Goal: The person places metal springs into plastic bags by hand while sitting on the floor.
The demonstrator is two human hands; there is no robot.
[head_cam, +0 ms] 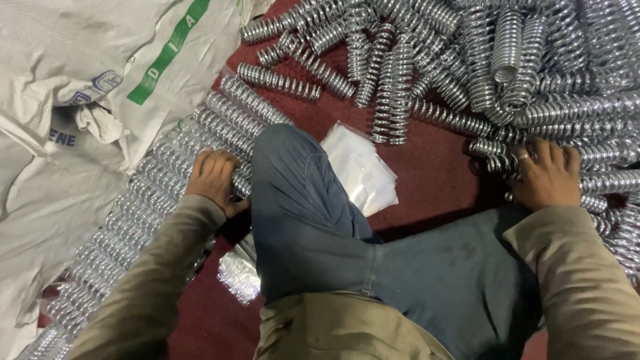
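A: Head view: the left hand (213, 180) is laid palm-down on a row of bagged coil springs (143, 200) beside the white woven sack (80, 100); whether anything is clasped cannot be told.

B: The row could be nudged out of line if weight is leaned there. The stack of clear plastic bags (360, 167) is partly covered by the knee (293, 180).

A: The right hand (547, 177) is closed over a loose coil spring (527, 157) in the heap (467, 60); neighbouring springs could snag and be dragged. The fingertips are hidden.
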